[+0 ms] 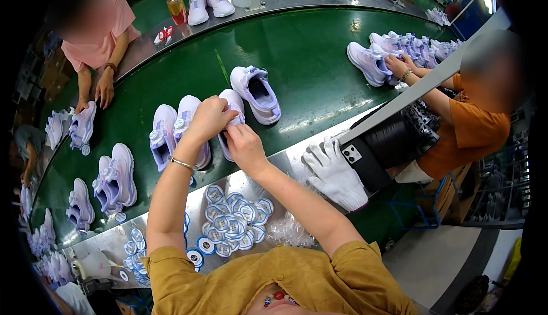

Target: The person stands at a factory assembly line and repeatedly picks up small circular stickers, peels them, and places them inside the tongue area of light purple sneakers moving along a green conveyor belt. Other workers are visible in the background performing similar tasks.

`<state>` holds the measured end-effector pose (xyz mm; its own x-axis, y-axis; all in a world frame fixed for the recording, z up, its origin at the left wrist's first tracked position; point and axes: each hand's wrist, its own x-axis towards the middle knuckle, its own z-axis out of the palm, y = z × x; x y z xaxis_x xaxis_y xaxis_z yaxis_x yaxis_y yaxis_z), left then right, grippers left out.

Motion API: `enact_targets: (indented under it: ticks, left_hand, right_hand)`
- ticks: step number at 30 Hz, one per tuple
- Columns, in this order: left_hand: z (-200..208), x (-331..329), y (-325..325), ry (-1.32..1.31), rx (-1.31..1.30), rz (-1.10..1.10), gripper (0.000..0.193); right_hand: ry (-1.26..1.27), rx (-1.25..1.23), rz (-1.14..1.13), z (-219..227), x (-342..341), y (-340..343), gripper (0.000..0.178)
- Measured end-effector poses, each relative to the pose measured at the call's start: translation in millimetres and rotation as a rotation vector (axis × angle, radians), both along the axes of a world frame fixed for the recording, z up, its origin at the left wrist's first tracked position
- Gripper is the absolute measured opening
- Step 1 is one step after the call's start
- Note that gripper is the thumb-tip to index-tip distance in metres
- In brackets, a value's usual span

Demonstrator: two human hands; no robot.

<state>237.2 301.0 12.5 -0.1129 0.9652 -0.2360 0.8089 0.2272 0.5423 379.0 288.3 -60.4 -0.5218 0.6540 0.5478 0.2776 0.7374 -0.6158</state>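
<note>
Both my hands are at the upper of a white and lavender sneaker (233, 99) that stands on the green belt. My left hand (209, 118) has its fingers closed at the top of the shoe, near the lacing area. Lower on the same shoe, my right hand (245, 145) pinches at its collar side. My fingers cover the small part between them. Just left stand two matching sneakers, one (164, 129) farther out and another (187, 115) partly behind my left forearm. To the right, a sneaker (257, 95) shows its dark opening.
Round blue-and-white tags (231, 221) lie heaped on the metal ledge, beside clear plastic bits (288, 229). A white glove (334, 172) and a phone (351, 154) lie right. Co-workers handle sneakers at left and right; a slanted grey bar (422, 81) crosses the right side.
</note>
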Motion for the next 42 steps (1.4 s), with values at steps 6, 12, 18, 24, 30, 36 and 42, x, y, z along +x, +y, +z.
enact_targets:
  ticks: [6, 12, 18, 24, 30, 36, 42]
  left_hand:
    - [-27.8, -21.5, -10.7, -0.364, 0.280, -0.050, 0.026]
    - [-11.8, -7.3, -9.8, -0.002, 0.118, -0.046, 0.024]
    - [-32.8, -23.5, -19.9, -0.366, 0.367, -0.052, 0.021]
    - [-10.3, -9.5, -20.2, -0.045, 0.099, 0.034, 0.021]
    - [-42.1, -29.9, -30.3, -0.468, 0.390, -0.037, 0.028]
    - [-31.9, -20.3, -30.1, -0.230, 0.283, 0.134, 0.029]
    - [-40.1, -26.3, -34.1, -0.352, 0.287, 0.004, 0.027]
  right_hand:
    - [0.007, -0.009, 0.018, 1.4, -1.1, -2.7, 0.011]
    - [0.001, -0.015, 0.024, -0.9, -3.1, -3.5, 0.009]
    - [0.005, -0.012, 0.030, -0.7, -4.7, -5.6, 0.010]
    - [0.008, -0.011, 0.041, -2.8, -5.7, -5.1, 0.009]
    - [0.006, -0.026, 0.065, -1.9, -6.5, -9.7, 0.008]
    - [-0.008, -0.028, 0.071, -3.5, -7.4, -9.0, 0.008]
    - [-0.001, -0.024, 0.076, -4.2, -10.2, -12.6, 0.009]
